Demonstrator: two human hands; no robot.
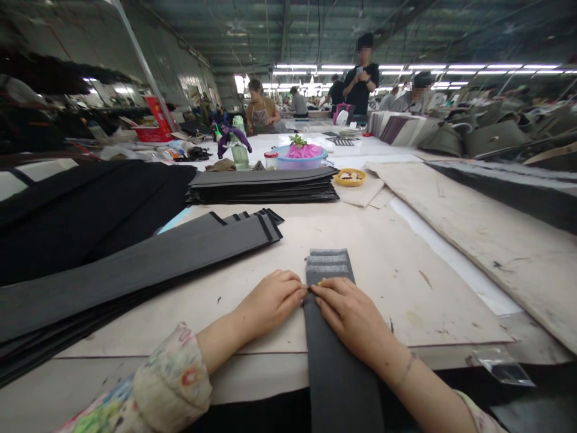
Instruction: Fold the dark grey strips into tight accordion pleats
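A long dark grey strip (336, 373) of sheet material runs from the table's front edge up between my hands. Beyond my fingers, other strip ends with fuzzy light grey bands (327, 260) lie in steps. My left hand (276, 299) has its fingers pressed together, pinching at the strip's left edge. Lying across the strip, my right hand (349, 310) is closed at the fingertips, which meet the left ones at a small dark fold. A bit of yellow (321, 281) shows by the right fingers; what it is, I cannot tell.
Stacked dark strips (211, 246) lie at left, and another stack (265, 180) lies crosswise at the back. Behind it stand a blue basin (293, 161) and a yellow dish (350, 177). A clear plastic bag (505, 367) lies front right. People work farther off.
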